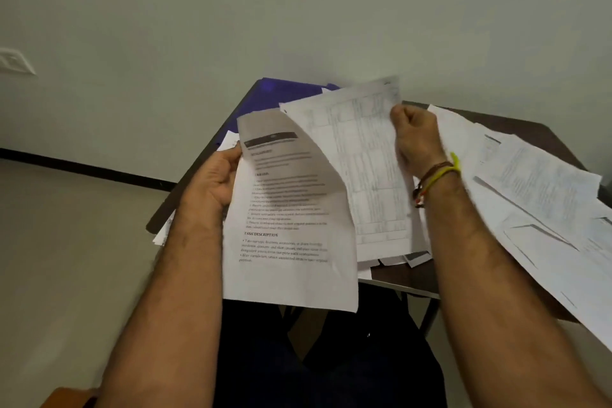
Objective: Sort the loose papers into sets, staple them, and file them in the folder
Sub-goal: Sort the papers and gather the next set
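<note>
Nearest, dark trousers (pixel 331 361) below the raised sheets, seated at the edge of the small dark brown table (pixel 404 278).

Left hand (pixel 215 179) curled around the left edge of a white printed text sheet with bold headings (pixel 288 225), thumb on the front, holding it upright above the lap. Right hand (pixel 415 139) closed in a pinch on the right edge of a white sheet printed with a ruled table (pixel 361 162), lifted just behind and overlapping the text sheet. Yellow and brown thread bands (pixel 437 175) on the right wrist.

Further right, a loose spread of white printed papers (pixel 536 195) fanned across the table, overlapping and overhanging its near edge. More sheets under the raised pair, and a few corners poking out at the table's left edge (pixel 164 232).

Farthest, a blue flat folder (pixel 284 93) at the back of the table, partly buried by paper, against the pale wall (pixel 298 10).

Judged from this: sorting barely under way, two sheets in comparison. No neat sets visible, no stapler in view, nothing seen filed in the folder. Grouping, stapling and filing all left to do.
</note>
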